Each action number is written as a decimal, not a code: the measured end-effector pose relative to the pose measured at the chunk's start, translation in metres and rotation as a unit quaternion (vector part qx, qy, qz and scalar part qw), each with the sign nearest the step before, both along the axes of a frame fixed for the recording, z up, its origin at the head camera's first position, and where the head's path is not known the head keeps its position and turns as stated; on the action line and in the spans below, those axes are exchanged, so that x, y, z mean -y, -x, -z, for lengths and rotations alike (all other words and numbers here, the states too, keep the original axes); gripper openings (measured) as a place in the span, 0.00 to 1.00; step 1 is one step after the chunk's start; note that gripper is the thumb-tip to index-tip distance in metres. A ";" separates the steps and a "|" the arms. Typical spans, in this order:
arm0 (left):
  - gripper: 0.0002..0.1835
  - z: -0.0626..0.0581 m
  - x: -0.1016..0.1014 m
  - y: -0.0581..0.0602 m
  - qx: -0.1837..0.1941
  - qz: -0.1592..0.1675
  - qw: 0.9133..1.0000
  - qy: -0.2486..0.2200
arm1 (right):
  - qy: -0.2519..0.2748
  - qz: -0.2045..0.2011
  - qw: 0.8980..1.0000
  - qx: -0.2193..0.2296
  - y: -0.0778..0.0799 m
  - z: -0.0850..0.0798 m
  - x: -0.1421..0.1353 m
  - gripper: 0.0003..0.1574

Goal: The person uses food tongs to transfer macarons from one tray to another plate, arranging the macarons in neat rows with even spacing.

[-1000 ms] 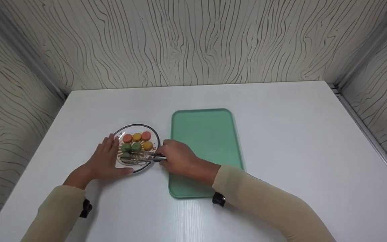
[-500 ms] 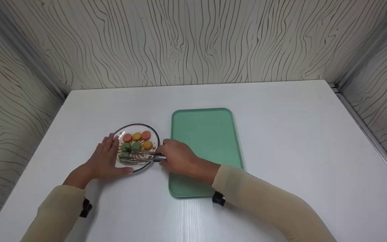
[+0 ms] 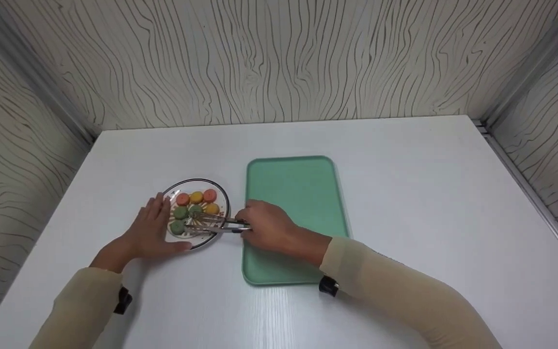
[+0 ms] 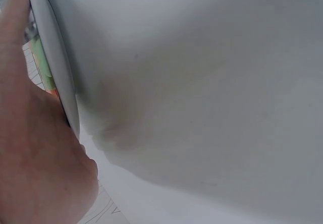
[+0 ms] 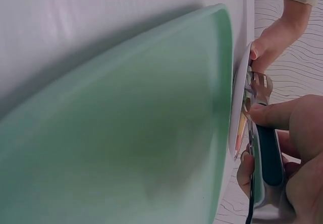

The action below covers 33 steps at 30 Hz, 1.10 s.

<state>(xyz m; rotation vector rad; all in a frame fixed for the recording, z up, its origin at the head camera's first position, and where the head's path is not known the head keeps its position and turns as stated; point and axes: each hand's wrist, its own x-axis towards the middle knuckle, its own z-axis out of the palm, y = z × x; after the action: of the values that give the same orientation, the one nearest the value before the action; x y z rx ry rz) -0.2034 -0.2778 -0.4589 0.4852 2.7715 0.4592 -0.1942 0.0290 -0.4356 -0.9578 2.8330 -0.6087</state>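
Observation:
My left hand [image 3: 148,231] rests at the left edge of a round white plate [image 3: 196,184] with a dark rim, fingers straight and thumb spread along the near edge. In my right hand [image 3: 269,225] are metal tongs [image 3: 229,229] with dark grips, held between thumb and fingers. Their two arms stand apart over the plate's near right part. On the plate lie several macarons: green ones, with one green macaron [image 3: 177,227] nearest the front, plus yellow [image 3: 212,209] and pinkish-red [image 3: 209,195] ones. The right wrist view shows the tongs' slotted end [image 5: 261,85].
A rectangular green tray [image 3: 291,179] with a low raised edge lies right of the plate, partly under my right forearm. Both stand on a white table [image 3: 405,194]. Wood-grain patterned panels [image 3: 279,58] enclose its back and sides.
My right hand has drawn the tongs a little to the right, and their tips have come away from the front green macaron, which shows more fully. The left hand stays put.

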 end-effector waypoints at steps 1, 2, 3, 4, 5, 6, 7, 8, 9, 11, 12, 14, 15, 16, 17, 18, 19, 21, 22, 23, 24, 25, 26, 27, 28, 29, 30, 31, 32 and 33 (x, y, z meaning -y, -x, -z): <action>0.68 0.000 0.000 0.000 0.000 0.000 1.000 0.000 | 0.002 -0.001 1.000 -0.004 0.000 0.000 -0.002 0.13; 0.68 -0.001 0.000 -0.001 0.000 0.000 1.000 0.000 | 0.004 -0.001 1.000 -0.008 0.000 -0.001 -0.003 0.13; 0.68 -0.001 0.001 -0.001 -0.001 0.001 1.000 0.000 | 0.005 -0.002 1.000 -0.011 0.000 -0.001 -0.005 0.12; 0.68 -0.002 0.000 -0.001 -0.001 0.001 1.000 0.000 | 0.006 -0.001 1.000 -0.011 0.000 -0.002 -0.007 0.12; 0.68 -0.002 0.000 -0.001 -0.002 0.002 1.000 -0.001 | 0.009 -0.001 1.000 -0.012 0.000 -0.003 -0.009 0.12; 0.68 -0.002 0.000 -0.001 -0.003 0.002 1.000 -0.001 | 0.012 0.001 1.000 -0.010 0.000 -0.003 -0.010 0.11; 0.68 -0.002 0.000 -0.001 -0.003 0.002 1.000 -0.002 | 0.016 0.002 1.000 -0.007 0.000 -0.004 -0.012 0.10; 0.68 -0.002 0.000 -0.001 -0.005 0.003 1.000 -0.004 | 0.018 0.003 1.000 -0.006 0.000 -0.004 -0.013 0.10; 0.68 -0.001 0.000 -0.001 -0.006 0.003 1.000 -0.003 | 0.020 0.004 1.000 -0.004 -0.001 -0.005 -0.015 0.10; 0.68 0.000 0.001 0.000 -0.008 0.004 1.000 -0.001 | 0.024 0.006 1.000 -0.003 -0.002 -0.006 -0.018 0.09; 0.68 0.000 0.000 0.000 -0.009 0.004 1.000 -0.001 | 0.025 0.005 1.000 -0.003 -0.003 -0.006 -0.019 0.09; 0.68 0.001 0.000 0.000 -0.009 0.004 1.000 0.000 | 0.026 0.004 1.000 -0.004 -0.004 -0.006 -0.022 0.11; 0.68 0.001 0.001 0.000 -0.006 0.002 1.000 0.003 | 0.027 0.004 1.000 -0.003 -0.005 -0.006 -0.023 0.12; 0.69 0.001 0.000 0.000 -0.005 0.000 1.000 0.003 | 0.029 0.003 1.000 -0.002 -0.005 -0.006 -0.024 0.13; 0.69 0.001 0.000 0.000 -0.003 -0.001 1.000 -0.001 | 0.030 0.003 1.000 -0.002 -0.006 -0.006 -0.026 0.14; 0.69 0.001 0.000 0.000 -0.002 -0.003 1.000 -0.002 | 0.033 0.002 0.999 -0.001 -0.007 -0.006 -0.027 0.15; 0.69 0.001 0.000 0.000 -0.001 -0.004 1.000 -0.005 | 0.036 0.002 0.999 0.001 -0.007 -0.005 -0.028 0.15; 0.69 0.002 0.000 0.000 0.000 -0.006 1.000 -0.005 | 0.040 0.002 0.999 0.002 -0.007 -0.004 -0.031 0.15; 0.69 0.003 0.000 0.000 0.000 -0.007 1.000 -0.005 | 0.043 0.004 0.999 0.002 -0.008 -0.004 -0.033 0.15; 0.69 0.003 0.000 0.000 -0.001 -0.006 1.000 -0.004 | 0.045 0.004 0.999 0.001 -0.008 -0.004 -0.035 0.15; 0.69 0.003 0.000 0.000 -0.001 -0.006 1.000 0.001 | 0.047 0.006 0.999 0.001 -0.008 -0.004 -0.036 0.15; 0.69 0.003 0.000 0.000 -0.002 -0.005 1.000 0.002 | 0.049 0.007 0.999 0.000 -0.008 -0.004 -0.038 0.16; 0.69 0.003 0.000 0.000 -0.002 -0.005 1.000 0.006 | 0.050 0.009 0.999 0.000 -0.009 -0.004 -0.041 0.16; 0.69 0.003 0.000 0.000 -0.003 -0.004 1.000 0.007 | 0.052 0.012 0.999 0.000 -0.009 -0.005 -0.043 0.17; 0.69 0.003 0.000 0.000 -0.004 -0.004 1.000 0.007 | 0.054 0.014 0.998 0.000 -0.010 -0.005 -0.045 0.17; 0.69 0.002 0.000 0.001 -0.005 -0.003 1.000 0.008 | 0.056 0.016 0.998 -0.001 -0.010 -0.005 -0.047 0.18; 0.69 0.002 0.001 0.001 -0.005 -0.002 1.000 0.009 | 0.058 0.018 0.998 -0.001 -0.010 -0.005 -0.049 0.18; 0.69 0.002 0.001 0.001 -0.005 -0.002 1.000 0.008 | 0.059 0.021 0.998 -0.002 -0.010 -0.006 -0.052 0.18; 0.69 0.002 0.000 0.001 -0.005 -0.001 1.000 0.008 | 0.061 0.024 0.998 -0.001 -0.009 -0.006 -0.054 0.18; 0.69 0.002 0.000 0.001 -0.005 -0.001 1.000 0.009 | 0.062 0.027 0.998 -0.002 -0.009 -0.006 -0.056 0.18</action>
<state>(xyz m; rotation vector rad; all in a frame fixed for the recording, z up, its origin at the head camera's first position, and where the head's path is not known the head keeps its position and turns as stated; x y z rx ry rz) -0.2042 -0.2782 -0.4606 0.4813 2.7835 0.4329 -0.1853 0.0854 -0.4299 -0.9023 2.8614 -0.7990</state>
